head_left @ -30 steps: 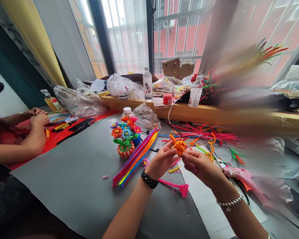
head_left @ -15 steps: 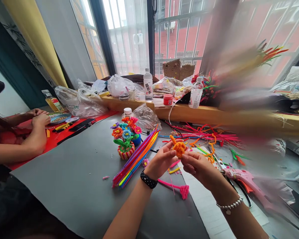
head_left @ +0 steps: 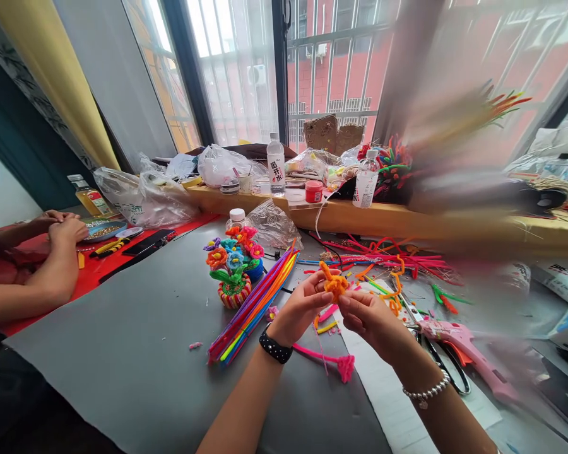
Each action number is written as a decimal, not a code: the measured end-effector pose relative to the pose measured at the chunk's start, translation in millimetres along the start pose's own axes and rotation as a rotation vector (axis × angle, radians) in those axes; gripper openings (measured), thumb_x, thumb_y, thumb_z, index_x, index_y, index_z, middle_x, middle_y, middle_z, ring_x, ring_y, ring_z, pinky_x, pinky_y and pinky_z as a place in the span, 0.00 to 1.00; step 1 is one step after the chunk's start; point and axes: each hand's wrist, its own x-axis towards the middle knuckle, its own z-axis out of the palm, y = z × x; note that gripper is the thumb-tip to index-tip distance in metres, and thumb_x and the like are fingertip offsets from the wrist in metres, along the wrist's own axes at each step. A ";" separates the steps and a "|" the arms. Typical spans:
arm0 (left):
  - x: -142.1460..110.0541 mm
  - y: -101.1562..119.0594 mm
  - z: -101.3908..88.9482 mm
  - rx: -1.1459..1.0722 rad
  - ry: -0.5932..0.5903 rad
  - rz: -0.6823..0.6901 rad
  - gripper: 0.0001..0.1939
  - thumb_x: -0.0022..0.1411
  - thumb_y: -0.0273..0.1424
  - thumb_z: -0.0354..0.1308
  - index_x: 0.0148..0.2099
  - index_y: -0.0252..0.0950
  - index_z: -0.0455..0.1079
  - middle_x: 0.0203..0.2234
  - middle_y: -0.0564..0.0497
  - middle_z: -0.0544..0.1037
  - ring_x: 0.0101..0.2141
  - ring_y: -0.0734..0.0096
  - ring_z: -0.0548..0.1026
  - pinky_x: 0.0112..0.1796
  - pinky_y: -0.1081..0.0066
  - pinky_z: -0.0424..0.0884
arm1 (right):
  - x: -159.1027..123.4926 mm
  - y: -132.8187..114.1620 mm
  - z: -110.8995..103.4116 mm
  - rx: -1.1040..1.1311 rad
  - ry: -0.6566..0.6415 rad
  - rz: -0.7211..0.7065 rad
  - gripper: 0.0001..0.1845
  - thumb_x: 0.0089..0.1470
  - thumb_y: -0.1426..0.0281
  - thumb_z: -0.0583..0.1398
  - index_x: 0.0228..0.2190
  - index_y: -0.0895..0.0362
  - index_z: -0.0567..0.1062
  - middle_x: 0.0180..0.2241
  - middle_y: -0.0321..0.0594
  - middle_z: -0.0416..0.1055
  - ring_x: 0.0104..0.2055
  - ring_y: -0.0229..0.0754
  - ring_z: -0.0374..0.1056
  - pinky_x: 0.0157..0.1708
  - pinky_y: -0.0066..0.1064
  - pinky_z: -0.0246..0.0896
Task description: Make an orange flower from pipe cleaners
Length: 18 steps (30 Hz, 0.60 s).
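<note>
Two hands (head_left: pixel 299 310) (head_left: pixel 373 316) pinch orange piece (head_left: pixel 335 285) | gray mat (head_left: pixel 137 359) leftward, roomy, slant-edged

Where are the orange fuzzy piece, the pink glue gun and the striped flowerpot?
Orange fuzzy piece (head_left: pixel 336 285): head view, on its middle.
Pink glue gun (head_left: pixel 473 349): head view, where body meets handle.
Striped flowerpot (head_left: pixel 235 296): head view, on its outer wall.

The orange fuzzy piece (head_left: pixel 335 286) has tilted from its rounded face to more side-on.
</note>
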 end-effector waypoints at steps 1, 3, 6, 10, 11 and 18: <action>-0.2 0.9 -0.1 0.012 0.012 -0.007 0.23 0.43 0.30 0.64 0.44 0.35 0.65 0.39 0.45 0.73 0.43 0.63 0.69 0.45 0.68 0.59 | -0.4 -2.1 -2.1 -0.069 0.008 0.016 0.18 0.40 0.58 0.62 0.16 0.58 0.65 0.13 0.26 0.46 0.18 0.29 0.40 0.19 0.27 0.33; 0.0 2.5 -0.5 0.042 0.033 -0.013 0.24 0.42 0.30 0.65 0.44 0.34 0.64 0.38 0.45 0.73 0.42 0.63 0.70 0.44 0.68 0.60 | -1.3 -8.0 -8.8 -0.242 0.040 0.034 0.16 0.38 0.58 0.63 0.19 0.59 0.70 0.15 0.28 0.51 0.18 0.29 0.43 0.19 0.27 0.35; 1.8 1.9 -2.4 0.128 0.080 -0.022 0.27 0.42 0.29 0.65 0.46 0.34 0.60 0.36 0.46 0.73 0.40 0.65 0.71 0.43 0.68 0.61 | -2.9 -17.7 -22.5 -0.444 0.145 -0.012 0.16 0.39 0.57 0.62 0.24 0.58 0.74 0.19 0.32 0.59 0.20 0.31 0.47 0.20 0.27 0.39; 4.5 -3.4 -6.9 0.422 0.190 -0.034 0.27 0.45 0.29 0.63 0.47 0.35 0.57 0.36 0.48 0.71 0.38 0.67 0.71 0.42 0.67 0.64 | -4.9 -22.7 -37.6 -0.587 0.244 -0.084 0.17 0.43 0.56 0.59 0.24 0.57 0.74 0.20 0.34 0.62 0.21 0.32 0.50 0.20 0.27 0.44; 4.7 -4.5 -7.7 0.535 0.201 -0.032 0.27 0.45 0.30 0.63 0.48 0.35 0.58 0.35 0.48 0.71 0.38 0.67 0.71 0.41 0.66 0.65 | -5.6 -23.1 -41.2 -0.622 0.249 -0.086 0.17 0.43 0.55 0.58 0.23 0.58 0.74 0.20 0.35 0.63 0.21 0.33 0.51 0.20 0.27 0.45; 2.6 -8.7 -10.7 1.077 0.278 0.054 0.24 0.47 0.28 0.58 0.49 0.36 0.59 0.35 0.48 0.72 0.36 0.67 0.72 0.41 0.64 0.65 | -7.1 -57.4 -113.0 -0.948 0.652 -0.116 0.15 0.39 0.57 0.61 0.21 0.57 0.76 0.16 0.36 0.67 0.19 0.36 0.58 0.21 0.29 0.50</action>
